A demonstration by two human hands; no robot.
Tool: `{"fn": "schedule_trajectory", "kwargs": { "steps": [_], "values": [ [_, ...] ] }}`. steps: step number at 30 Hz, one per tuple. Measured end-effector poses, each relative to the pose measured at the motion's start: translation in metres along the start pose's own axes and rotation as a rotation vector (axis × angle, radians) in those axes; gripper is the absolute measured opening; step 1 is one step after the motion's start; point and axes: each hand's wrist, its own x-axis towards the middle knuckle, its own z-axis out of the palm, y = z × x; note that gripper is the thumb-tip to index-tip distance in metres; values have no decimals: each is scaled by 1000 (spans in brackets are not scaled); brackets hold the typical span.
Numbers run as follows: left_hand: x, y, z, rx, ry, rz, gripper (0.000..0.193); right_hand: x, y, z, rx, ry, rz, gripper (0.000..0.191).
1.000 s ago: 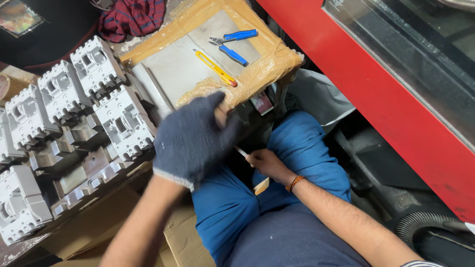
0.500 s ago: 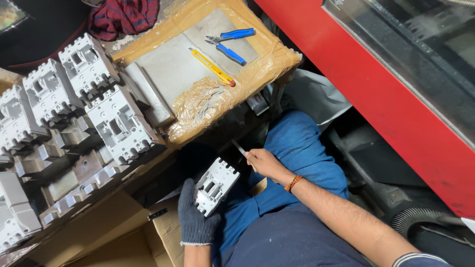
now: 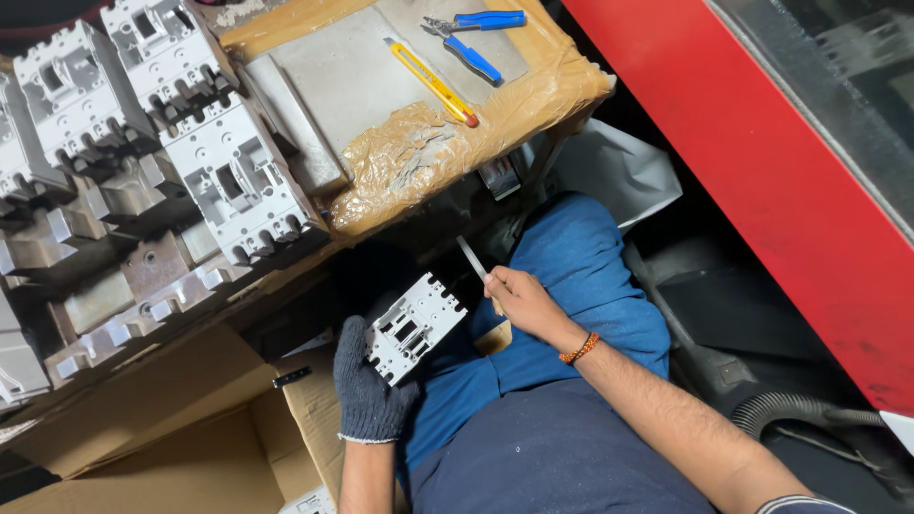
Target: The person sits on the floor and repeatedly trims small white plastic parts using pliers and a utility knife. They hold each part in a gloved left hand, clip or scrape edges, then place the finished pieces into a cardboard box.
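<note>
- The white breaker housing (image 3: 413, 326) sits over the person's lap, tilted, its slotted face turned up toward the camera, low and left of centre in the head view.
- The left hand (image 3: 367, 388), in a dark knit glove, is closed around the housing's lower left corner, fingers curled under it. Half a second ago it held the same part the same way; a second ago this hand was raised and spread wide, blocking the lap.
- The right hand (image 3: 522, 303), bare with an orange bead bracelet at the wrist, pinches a thin pale tool (image 3: 471, 258) whose tip points up and left, just beside the housing's upper right edge; whether the two touch, I cannot tell. Its grip has not changed since the earlier frames.
- Blue trousers (image 3: 581, 276) lie beneath both hands.
- Above, a brown tape-wrapped board (image 3: 552, 90) carries a yellow utility knife (image 3: 430, 81) and blue-handled pliers (image 3: 476, 33), well apart from the hands.
- To the left, rows of white breaker housings (image 3: 171, 124) cover a bench.
- An open cardboard box (image 3: 190, 447) lies near the gloved hand.
- A red panel (image 3: 762, 171) runs along the right.
</note>
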Motion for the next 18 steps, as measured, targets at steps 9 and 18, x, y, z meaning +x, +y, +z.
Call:
{"fn": "schedule_trajectory", "kwargs": {
  "steps": [9,18],
  "values": [
    [1,4,-2,-62,9,50,73,-19,-19,-6,-36,5,-29,33],
    [10,14,-2,-540,-77,-298,27,-34,-60,-72,16,153,-144,29]
  ]
}}
